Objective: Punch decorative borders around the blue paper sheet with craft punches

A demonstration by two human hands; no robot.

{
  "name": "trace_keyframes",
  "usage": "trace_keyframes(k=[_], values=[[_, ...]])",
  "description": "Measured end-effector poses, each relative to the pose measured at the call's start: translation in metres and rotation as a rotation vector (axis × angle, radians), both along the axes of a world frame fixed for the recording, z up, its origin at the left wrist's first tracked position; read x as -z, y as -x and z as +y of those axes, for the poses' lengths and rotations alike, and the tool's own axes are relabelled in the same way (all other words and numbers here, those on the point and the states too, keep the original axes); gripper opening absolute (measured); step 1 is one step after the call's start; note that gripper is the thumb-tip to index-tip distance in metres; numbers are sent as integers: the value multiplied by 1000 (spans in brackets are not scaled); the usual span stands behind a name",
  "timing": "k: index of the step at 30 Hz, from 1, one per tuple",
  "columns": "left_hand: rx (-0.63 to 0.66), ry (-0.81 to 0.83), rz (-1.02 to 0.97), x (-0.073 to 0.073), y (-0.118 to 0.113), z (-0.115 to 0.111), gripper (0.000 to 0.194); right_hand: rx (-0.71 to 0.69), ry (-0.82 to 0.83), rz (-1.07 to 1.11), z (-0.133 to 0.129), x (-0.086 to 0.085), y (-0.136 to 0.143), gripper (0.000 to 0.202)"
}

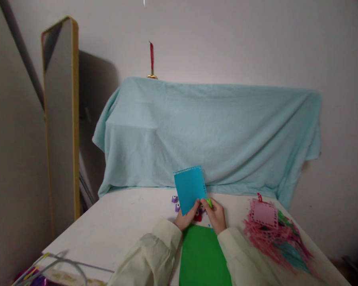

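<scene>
My left fingers (193, 207) are pinched on the blue paper (190, 188) near its bottom right; the sheet rises ahead of them, its long axis tipping leftward at the top. My right fingers (209, 207) are closed around a small green piece (209, 201) just beside the paper's lower right corner; whether the two touch, I can't tell. Notched edges run along the paper's top and its right side, the side facing my right fingers. Purple pieces (174, 199) sit just beyond my left hand, and a red one (198, 216) between both hands. The worktop (131, 214) stretches widely leftward; a blanket (197, 131) hangs beyond.
</scene>
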State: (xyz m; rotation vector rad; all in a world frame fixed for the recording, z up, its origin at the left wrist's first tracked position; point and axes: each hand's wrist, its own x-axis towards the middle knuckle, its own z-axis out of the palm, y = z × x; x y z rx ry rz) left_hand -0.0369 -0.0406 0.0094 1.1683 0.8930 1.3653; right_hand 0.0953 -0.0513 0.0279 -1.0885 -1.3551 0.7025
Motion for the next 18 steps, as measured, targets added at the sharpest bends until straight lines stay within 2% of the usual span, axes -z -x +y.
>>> trace_keyframes(k=[3,9,18], values=[[23,-90,23,3,0,2,51,22,1,-3,0,-1,0,43],[20,-78,44,6,0,2,47,39,1,-13,-1,-1,0,45],[34,-114,77,-8,5,-6,42,50,4,-5,-2,-2,1,46]])
